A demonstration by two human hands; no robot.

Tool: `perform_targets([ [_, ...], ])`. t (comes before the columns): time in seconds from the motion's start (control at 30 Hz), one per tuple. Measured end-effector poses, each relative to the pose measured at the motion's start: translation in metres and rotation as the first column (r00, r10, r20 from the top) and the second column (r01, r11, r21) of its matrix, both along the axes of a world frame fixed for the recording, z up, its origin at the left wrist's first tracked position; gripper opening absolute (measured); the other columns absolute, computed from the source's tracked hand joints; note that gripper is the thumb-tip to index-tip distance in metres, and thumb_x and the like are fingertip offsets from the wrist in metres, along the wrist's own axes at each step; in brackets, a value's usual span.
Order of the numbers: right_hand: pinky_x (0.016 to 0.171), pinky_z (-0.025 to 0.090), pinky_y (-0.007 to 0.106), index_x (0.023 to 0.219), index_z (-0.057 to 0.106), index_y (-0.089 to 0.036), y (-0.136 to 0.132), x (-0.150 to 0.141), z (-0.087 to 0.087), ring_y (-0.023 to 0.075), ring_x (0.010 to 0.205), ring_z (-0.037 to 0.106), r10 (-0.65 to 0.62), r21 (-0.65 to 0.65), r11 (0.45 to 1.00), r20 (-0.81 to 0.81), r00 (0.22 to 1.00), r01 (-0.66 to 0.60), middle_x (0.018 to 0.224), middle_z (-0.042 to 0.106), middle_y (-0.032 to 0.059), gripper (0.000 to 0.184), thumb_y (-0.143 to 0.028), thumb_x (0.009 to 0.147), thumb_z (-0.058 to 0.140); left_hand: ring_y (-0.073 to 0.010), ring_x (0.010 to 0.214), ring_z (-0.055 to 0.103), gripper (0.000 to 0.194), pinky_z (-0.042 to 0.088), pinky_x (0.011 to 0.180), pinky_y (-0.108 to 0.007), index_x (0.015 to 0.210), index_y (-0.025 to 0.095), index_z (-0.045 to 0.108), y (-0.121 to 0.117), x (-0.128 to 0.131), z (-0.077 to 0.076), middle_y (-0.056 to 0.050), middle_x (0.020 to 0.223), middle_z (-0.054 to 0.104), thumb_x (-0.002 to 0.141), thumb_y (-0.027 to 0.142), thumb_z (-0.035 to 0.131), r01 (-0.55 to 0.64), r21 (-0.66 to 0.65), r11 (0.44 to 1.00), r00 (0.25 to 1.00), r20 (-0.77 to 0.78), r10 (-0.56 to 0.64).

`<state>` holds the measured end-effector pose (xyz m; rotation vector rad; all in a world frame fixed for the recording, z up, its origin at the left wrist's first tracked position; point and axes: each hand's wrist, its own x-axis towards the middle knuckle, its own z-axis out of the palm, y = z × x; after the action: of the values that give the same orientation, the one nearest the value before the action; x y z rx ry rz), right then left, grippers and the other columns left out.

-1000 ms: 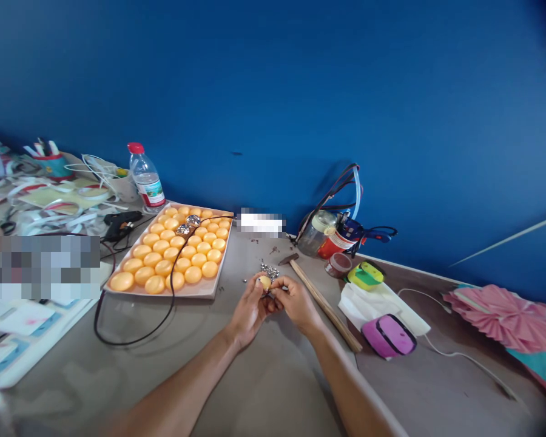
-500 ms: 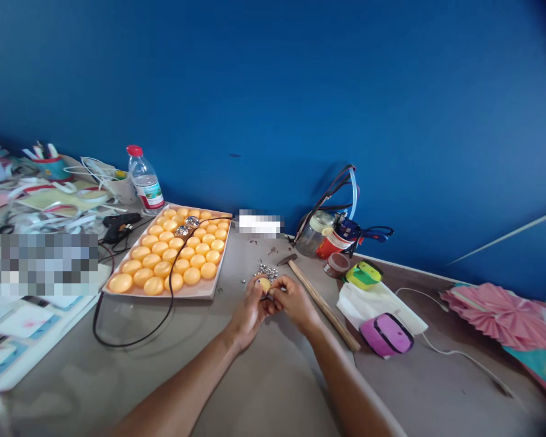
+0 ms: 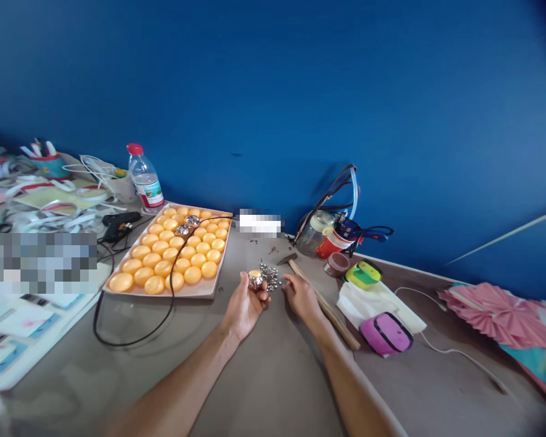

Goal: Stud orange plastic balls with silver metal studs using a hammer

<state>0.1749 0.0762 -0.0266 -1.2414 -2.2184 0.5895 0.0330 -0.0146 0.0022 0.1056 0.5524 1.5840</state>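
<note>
The left hand (image 3: 240,311) grips a yellow ball (image 3: 255,277) with silver-covered sides, beyond the near-right corner of the tray (image 3: 220,274) of orange balls (image 3: 192,275). The right hand (image 3: 301,298) is curled, fingertips at the pile of silver studs (image 3: 270,274); whether it pinches anything cannot be determined. Alongside it lies a hammer (image 3: 341,328), head toward the worktop's (image 3: 264,376) far edge.

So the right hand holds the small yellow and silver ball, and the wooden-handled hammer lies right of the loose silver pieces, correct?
Not quite: the left hand holds the small yellow and silver ball, as the head view shows. The wooden-handled hammer does lie right of the loose silver pieces.
</note>
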Motion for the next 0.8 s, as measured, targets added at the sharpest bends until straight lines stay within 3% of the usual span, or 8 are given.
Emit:
perform_targets([
  [0.13,0.074,0.043,0.027,0.095,0.063,-0.019,-0.004,-0.005,0.002,0.0182,0.082,0.059,0.026,0.055,0.998,0.076,0.997,-0.03,0.088,0.064,0.0064,0.026,-0.014,0.077,0.044,-0.0077,0.053,0.045,0.038,0.043,0.058,-0.024,0.077,0.017,0.052,0.0,0.001,-0.002,-0.001,0.071,0.055,0.075,0.054,0.053,0.006,0.01,1.0,1.0,0.001,-0.006],
  [0.3,0.068,0.041,0.024,0.078,0.062,-0.02,-0.008,-0.012,0.001,0.0164,0.076,0.058,-0.01,0.12,0.993,0.127,0.992,-0.005,0.078,0.062,0.0051,0.021,-0.019,0.083,0.042,-0.008,0.053,0.046,0.036,0.044,0.059,-0.025,0.079,0.016,0.052,0.0,0.001,-0.004,-0.002,0.072,0.056,0.077,0.052,0.052,0.027,0.031,0.999,1.0,-0.006,-0.026],
  [0.43,0.073,0.042,0.026,0.071,0.057,-0.019,-0.007,-0.012,-0.001,0.0177,0.08,0.057,-0.027,0.138,0.99,-0.076,0.997,0.038,0.08,0.061,0.0066,0.016,-0.018,0.078,0.043,-0.0082,0.053,0.046,0.036,0.044,0.059,-0.026,0.08,0.016,0.053,0.0,0.002,-0.005,-0.002,0.072,0.056,0.076,0.052,0.053,0.028,0.02,0.999,0.999,-0.021,-0.027],
  [0.5,0.072,0.043,0.029,0.072,0.056,-0.019,-0.005,-0.01,-0.001,0.0181,0.076,0.058,-0.058,0.066,0.995,-0.224,0.973,0.074,0.081,0.062,0.0066,0.012,-0.019,0.075,0.044,-0.0079,0.053,0.046,0.034,0.044,0.059,-0.025,0.079,0.017,0.053,-0.001,0.003,-0.005,-0.002,0.072,0.056,0.077,0.051,0.054,0.027,0.019,0.999,0.999,-0.034,-0.026],
  [0.6,0.054,0.042,0.026,0.072,0.054,-0.02,-0.002,-0.009,0.001,0.0145,0.051,0.053,-0.162,-0.194,0.977,-0.374,0.913,0.093,0.062,0.059,0.0007,0.009,-0.025,0.074,0.047,-0.0077,0.054,0.047,0.031,0.044,0.059,-0.024,0.092,0.019,0.054,-0.002,0.004,-0.004,-0.001,0.074,0.056,0.077,0.046,0.056,0.028,0.025,0.999,0.997,-0.066,-0.026],
  [0.7,0.043,0.034,0.023,0.069,0.051,-0.02,0.0,-0.011,0.005,0.0109,0.039,0.042,-0.197,-0.369,0.93,-0.505,0.84,-0.004,0.045,0.047,-0.0054,0.01,-0.029,0.073,0.053,-0.0074,0.054,0.049,0.034,0.044,0.058,-0.024,0.105,0.023,0.052,-0.003,0.004,-0.002,0.0,0.077,0.056,0.077,0.041,0.059,0.027,0.016,1.0,0.995,-0.093,-0.025],
  [0.8,0.043,0.032,0.021,0.068,0.053,-0.018,-0.002,-0.013,0.01,0.0083,0.04,0.04,-0.2,-0.463,0.871,-0.636,0.746,-0.161,0.046,0.046,-0.006,0.016,-0.033,0.073,0.057,-0.0077,0.054,0.049,0.035,0.044,0.058,-0.024,0.106,0.024,0.051,-0.003,0.003,0.0,0.0,0.077,0.056,0.077,0.04,0.06,0.025,0.003,1.0,0.996,-0.081,-0.024],
])
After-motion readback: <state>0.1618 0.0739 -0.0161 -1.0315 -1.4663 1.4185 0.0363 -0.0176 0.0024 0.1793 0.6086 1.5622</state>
